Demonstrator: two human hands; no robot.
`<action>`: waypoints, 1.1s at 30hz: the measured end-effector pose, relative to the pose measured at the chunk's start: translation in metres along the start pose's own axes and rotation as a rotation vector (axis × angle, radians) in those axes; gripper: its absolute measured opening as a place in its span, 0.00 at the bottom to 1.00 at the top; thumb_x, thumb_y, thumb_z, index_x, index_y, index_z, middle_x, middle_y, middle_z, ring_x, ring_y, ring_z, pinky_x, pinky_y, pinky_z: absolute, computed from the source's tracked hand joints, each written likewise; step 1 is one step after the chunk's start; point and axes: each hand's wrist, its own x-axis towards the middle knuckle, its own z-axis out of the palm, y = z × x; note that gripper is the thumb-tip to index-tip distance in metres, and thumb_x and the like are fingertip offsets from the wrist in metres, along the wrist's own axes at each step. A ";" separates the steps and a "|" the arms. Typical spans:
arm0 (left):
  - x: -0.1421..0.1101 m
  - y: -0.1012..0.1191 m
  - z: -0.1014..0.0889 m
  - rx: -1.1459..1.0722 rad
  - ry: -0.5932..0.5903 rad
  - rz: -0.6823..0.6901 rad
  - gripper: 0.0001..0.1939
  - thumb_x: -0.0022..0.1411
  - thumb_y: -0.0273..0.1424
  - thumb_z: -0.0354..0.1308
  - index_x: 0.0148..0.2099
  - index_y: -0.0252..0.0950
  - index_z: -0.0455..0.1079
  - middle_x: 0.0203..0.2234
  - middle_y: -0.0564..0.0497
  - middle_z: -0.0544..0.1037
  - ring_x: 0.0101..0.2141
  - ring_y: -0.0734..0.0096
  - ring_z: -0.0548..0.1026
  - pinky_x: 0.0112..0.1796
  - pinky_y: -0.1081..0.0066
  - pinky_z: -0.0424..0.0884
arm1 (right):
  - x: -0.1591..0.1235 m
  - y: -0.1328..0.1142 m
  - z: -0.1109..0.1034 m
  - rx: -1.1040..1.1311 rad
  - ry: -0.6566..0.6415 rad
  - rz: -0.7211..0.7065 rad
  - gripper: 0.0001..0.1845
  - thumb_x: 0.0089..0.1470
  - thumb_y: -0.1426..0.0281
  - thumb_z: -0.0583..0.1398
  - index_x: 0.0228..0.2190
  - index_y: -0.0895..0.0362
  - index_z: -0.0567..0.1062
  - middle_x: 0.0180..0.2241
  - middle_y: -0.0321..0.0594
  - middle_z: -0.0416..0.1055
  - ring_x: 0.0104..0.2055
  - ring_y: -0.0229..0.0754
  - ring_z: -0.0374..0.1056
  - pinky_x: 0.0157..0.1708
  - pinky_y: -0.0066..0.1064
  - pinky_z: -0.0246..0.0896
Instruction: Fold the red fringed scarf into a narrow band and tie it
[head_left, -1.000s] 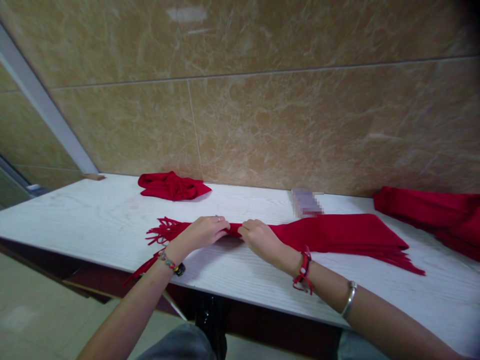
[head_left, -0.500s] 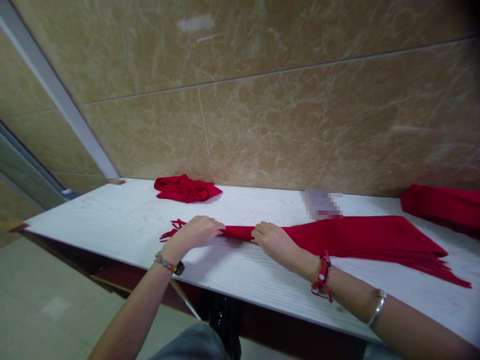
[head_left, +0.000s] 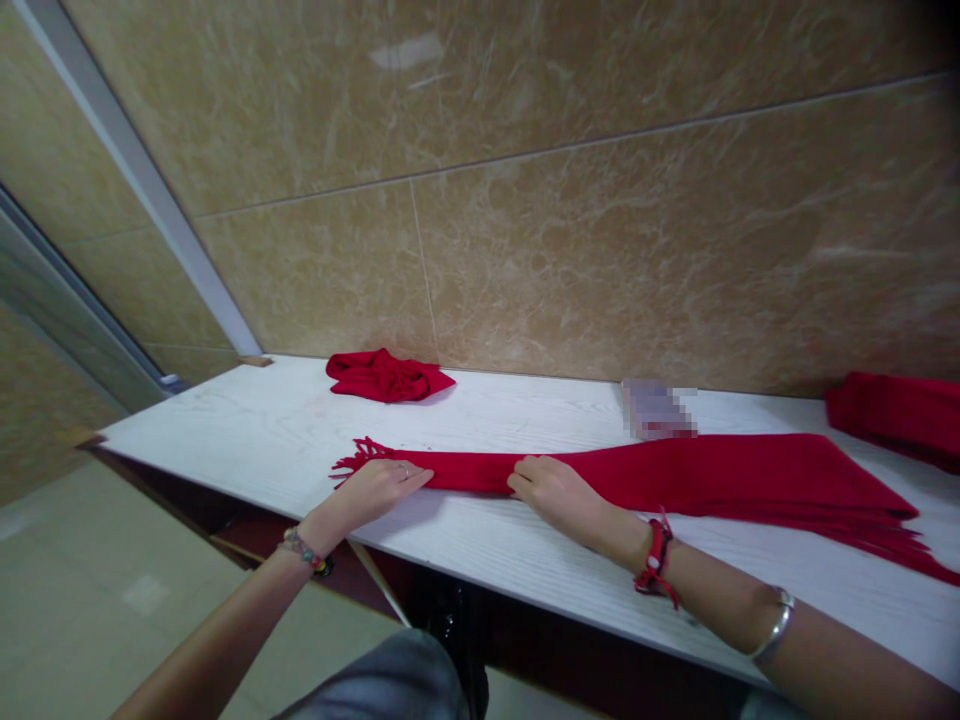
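A long red scarf (head_left: 720,475) with fringed ends lies folded lengthwise along the white table. Its left part is a narrow flat strip, and it widens toward the right. Near the fringe at the left end, my left hand (head_left: 381,488) has its fingers together on the scarf's near edge. My right hand (head_left: 559,495) pinches the strip farther right, with its fingertips hidden against the cloth. Both wrists wear bracelets.
A crumpled red cloth (head_left: 386,378) lies at the back left of the white table (head_left: 225,440). A blurred flat packet (head_left: 654,408) sits behind the scarf. More folded red cloth (head_left: 900,415) is at the back right. A marble-patterned wall (head_left: 525,250) rises behind.
My left hand has moved slightly nearer the front and left, and the strip between my hands now lies wider and flatter. My right hand keeps its place on the scarf. The view has shifted slightly.
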 end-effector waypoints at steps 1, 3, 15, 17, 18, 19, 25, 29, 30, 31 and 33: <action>-0.001 0.002 -0.002 -0.007 0.006 0.006 0.18 0.60 0.17 0.46 0.50 0.34 0.66 0.40 0.44 0.75 0.39 0.67 0.74 0.39 0.68 0.70 | -0.003 -0.002 -0.002 -0.031 0.000 -0.019 0.05 0.53 0.78 0.57 0.28 0.60 0.71 0.28 0.40 0.69 0.31 0.41 0.64 0.30 0.31 0.55; -0.005 0.006 -0.004 -0.021 0.006 -0.006 0.18 0.60 0.17 0.46 0.49 0.34 0.67 0.40 0.44 0.74 0.40 0.67 0.73 0.40 0.68 0.70 | -0.011 -0.004 -0.005 -0.100 0.015 -0.028 0.06 0.52 0.80 0.56 0.29 0.60 0.71 0.29 0.40 0.69 0.32 0.42 0.64 0.30 0.32 0.55; 0.026 -0.003 -0.039 -0.273 -0.212 -0.075 0.18 0.63 0.38 0.48 0.50 0.36 0.68 0.44 0.44 0.73 0.46 0.64 0.70 0.48 0.66 0.62 | -0.062 0.003 -0.011 -0.270 -0.068 0.000 0.10 0.51 0.84 0.54 0.32 0.63 0.72 0.30 0.46 0.71 0.30 0.43 0.66 0.30 0.33 0.59; 0.056 0.018 -0.043 -0.339 -0.126 0.012 0.20 0.66 0.36 0.42 0.56 0.37 0.62 0.53 0.45 0.66 0.52 0.68 0.64 0.53 0.68 0.56 | -0.062 0.003 -0.011 -0.256 -0.089 0.005 0.09 0.51 0.83 0.54 0.34 0.64 0.72 0.32 0.47 0.72 0.34 0.44 0.67 0.32 0.34 0.61; 0.069 0.030 -0.042 -0.379 -0.121 0.080 0.20 0.67 0.35 0.40 0.59 0.40 0.58 0.56 0.47 0.62 0.55 0.69 0.59 0.55 0.68 0.53 | -0.062 0.002 -0.011 -0.246 -0.100 0.013 0.09 0.52 0.82 0.54 0.35 0.64 0.71 0.34 0.47 0.72 0.36 0.45 0.67 0.34 0.34 0.61; 0.078 0.040 -0.039 -0.411 -0.140 0.142 0.20 0.67 0.35 0.40 0.60 0.43 0.55 0.58 0.49 0.59 0.58 0.70 0.55 0.55 0.68 0.51 | -0.062 0.002 -0.012 -0.235 -0.111 0.022 0.09 0.53 0.82 0.53 0.35 0.64 0.71 0.35 0.48 0.71 0.38 0.45 0.67 0.36 0.34 0.62; 0.073 0.034 -0.008 -0.406 -0.287 -0.009 0.22 0.68 0.37 0.35 0.63 0.48 0.44 0.62 0.50 0.48 0.61 0.63 0.46 0.55 0.55 0.48 | -0.062 0.001 -0.014 -0.184 -0.123 0.079 0.08 0.55 0.79 0.53 0.38 0.64 0.68 0.39 0.51 0.70 0.42 0.45 0.67 0.38 0.34 0.63; 0.057 0.007 0.000 -0.255 -0.341 -0.241 0.23 0.66 0.36 0.38 0.63 0.45 0.49 0.61 0.45 0.50 0.60 0.52 0.49 0.52 0.46 0.50 | -0.060 0.002 -0.016 -0.150 -0.118 0.100 0.06 0.55 0.78 0.54 0.37 0.63 0.68 0.37 0.48 0.70 0.39 0.43 0.66 0.34 0.32 0.62; 0.059 0.006 -0.001 -0.234 -0.330 -0.255 0.23 0.66 0.36 0.39 0.62 0.43 0.51 0.61 0.44 0.52 0.59 0.51 0.50 0.52 0.47 0.51 | -0.059 0.002 -0.017 -0.147 -0.110 0.103 0.06 0.55 0.78 0.54 0.36 0.63 0.69 0.36 0.47 0.70 0.38 0.43 0.66 0.33 0.32 0.62; 0.063 0.008 -0.003 -0.233 -0.302 -0.245 0.23 0.65 0.36 0.39 0.61 0.41 0.53 0.60 0.43 0.54 0.59 0.52 0.51 0.52 0.49 0.52 | -0.058 0.001 -0.018 -0.151 -0.097 0.101 0.05 0.55 0.78 0.54 0.35 0.63 0.69 0.35 0.46 0.69 0.37 0.43 0.65 0.32 0.33 0.61; 0.080 0.015 -0.009 -0.291 -0.215 -0.169 0.23 0.65 0.36 0.40 0.59 0.36 0.58 0.58 0.41 0.58 0.58 0.58 0.55 0.53 0.57 0.54 | -0.054 -0.001 -0.019 -0.178 -0.063 0.085 0.06 0.55 0.79 0.53 0.34 0.63 0.69 0.33 0.44 0.68 0.36 0.44 0.64 0.31 0.34 0.60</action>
